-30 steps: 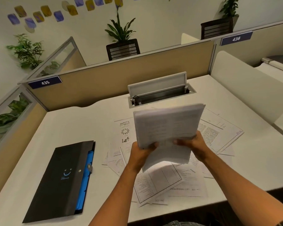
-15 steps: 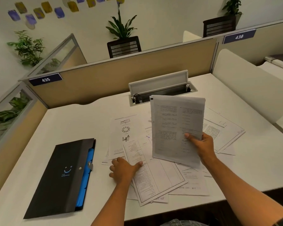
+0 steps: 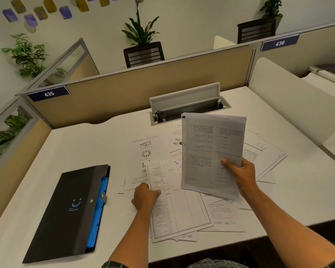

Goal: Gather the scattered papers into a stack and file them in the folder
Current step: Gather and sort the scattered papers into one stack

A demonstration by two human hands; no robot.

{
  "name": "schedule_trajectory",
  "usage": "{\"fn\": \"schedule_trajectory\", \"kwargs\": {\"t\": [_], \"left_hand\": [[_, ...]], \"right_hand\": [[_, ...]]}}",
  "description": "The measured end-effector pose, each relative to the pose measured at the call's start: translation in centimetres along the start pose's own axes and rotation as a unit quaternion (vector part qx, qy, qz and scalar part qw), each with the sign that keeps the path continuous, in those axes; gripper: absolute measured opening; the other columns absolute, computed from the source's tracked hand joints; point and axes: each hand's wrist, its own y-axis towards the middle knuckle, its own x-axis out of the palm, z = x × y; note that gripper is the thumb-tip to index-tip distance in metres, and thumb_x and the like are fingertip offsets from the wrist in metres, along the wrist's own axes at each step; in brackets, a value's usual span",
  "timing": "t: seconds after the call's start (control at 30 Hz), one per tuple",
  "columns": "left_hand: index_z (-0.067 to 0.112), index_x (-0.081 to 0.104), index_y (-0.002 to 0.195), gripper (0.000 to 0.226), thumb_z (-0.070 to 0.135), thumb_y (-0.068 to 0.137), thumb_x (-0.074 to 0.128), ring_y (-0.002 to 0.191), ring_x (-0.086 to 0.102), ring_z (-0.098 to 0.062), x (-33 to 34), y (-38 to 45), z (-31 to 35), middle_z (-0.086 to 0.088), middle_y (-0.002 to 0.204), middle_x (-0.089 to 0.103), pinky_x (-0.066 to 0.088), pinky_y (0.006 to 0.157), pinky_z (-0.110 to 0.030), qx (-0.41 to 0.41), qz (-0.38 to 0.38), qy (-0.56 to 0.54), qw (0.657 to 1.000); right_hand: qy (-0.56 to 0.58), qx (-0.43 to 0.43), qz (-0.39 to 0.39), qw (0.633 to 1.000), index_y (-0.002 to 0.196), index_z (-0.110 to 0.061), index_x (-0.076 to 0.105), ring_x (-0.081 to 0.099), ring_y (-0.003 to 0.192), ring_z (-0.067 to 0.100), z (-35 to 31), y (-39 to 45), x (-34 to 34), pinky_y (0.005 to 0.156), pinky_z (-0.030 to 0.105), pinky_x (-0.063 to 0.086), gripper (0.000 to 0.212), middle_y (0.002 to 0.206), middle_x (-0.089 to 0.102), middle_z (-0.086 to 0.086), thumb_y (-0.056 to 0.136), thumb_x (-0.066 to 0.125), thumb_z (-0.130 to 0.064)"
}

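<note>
Desk [image 3: 85,144]: white, walled by tan partitions along its back and left edges.

Folder [image 3: 70,211]: black, closed, flat near the front-left corner, long side running toward the back edge; blue dividers show along its right edge. Well apart from both hands.

Loose papers [image 3: 223,215]: printed sheets overlapping in a spread across the middle of the desk, reaching the front edge; some lie tilted.

Stack of papers [image 3: 213,151]: raised off the desk above the spread, nearly upright, printed face toward the camera. Right hand [image 3: 240,175] grasps it at the lower right edge, thumb across the front.

Table-ruled sheet [image 3: 174,202]: on top of the spread near the front edge. Left hand [image 3: 145,197] pinches its left edge, thumb on top, fingers curled beneath; whether that edge is lifted cannot be told.

Cable tray [image 3: 188,111]: grey, lid propped open, set into the desk near the back edge, behind the stack.
</note>
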Motion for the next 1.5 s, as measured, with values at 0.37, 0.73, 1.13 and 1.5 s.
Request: {"fn": "schedule_trajectory", "kwargs": {"t": [0.37,0.73,1.13,1.5], "left_hand": [[0.008,0.074,0.107,0.025,0.015,0.084,0.082,0.084,0.077,-0.025,-5.5,1.6,1.1,-0.012,0.099,0.079,0.063,0.068,-0.033,0.073,-0.109,-0.466,0.875],[0.006,0.074,0.110,0.035,0.016,0.078,0.082,0.101,0.074,-0.031,-6.4,1.5,5.1,-0.017,0.113,0.075,0.063,0.078,-0.038,0.131,-0.198,-0.554,0.798],[0.015,0.057,0.106,0.033,0.018,0.085,0.082,0.089,0.077,-0.025,-2.8,0.6,5.8,-0.010,0.105,0.077,0.064,0.072,-0.036,0.163,-0.062,-0.450,0.876],[0.020,0.053,0.111,0.039,0.020,0.085,0.082,0.086,0.078,-0.020,-3.2,0.6,5.6,-0.004,0.102,0.079,0.062,0.067,-0.029,0.147,-0.076,-0.461,0.872]], "right_hand": [[-0.013,-0.006,0.140,0.990,0.103,-0.020,0.075,0.075,0.081,0.020,-0.9,2.8,-2.1,0.076,0.038,0.064,0.020,0.094,0.077,-0.004,0.085,0.084,-0.023],[-0.027,0.057,-0.031,0.998,0.102,-0.014,0.077,0.079,0.079,0.024,-1.3,1.3,0.5,0.061,0.031,0.063,0.025,0.092,0.081,0.005,0.079,0.086,-0.015],[-0.110,0.044,-0.151,0.981,0.086,-0.031,0.075,0.077,0.082,0.020,-1.2,-0.1,5.9,0.061,0.021,0.059,0.007,0.084,0.079,-0.005,0.092,0.074,-0.030],[-0.034,0.038,-0.193,0.980,0.118,-0.029,0.067,0.074,0.104,0.013,-1.5,-0.3,6.9,0.077,0.027,0.062,0.058,0.111,0.078,-0.010,0.067,0.094,-0.038]]}}
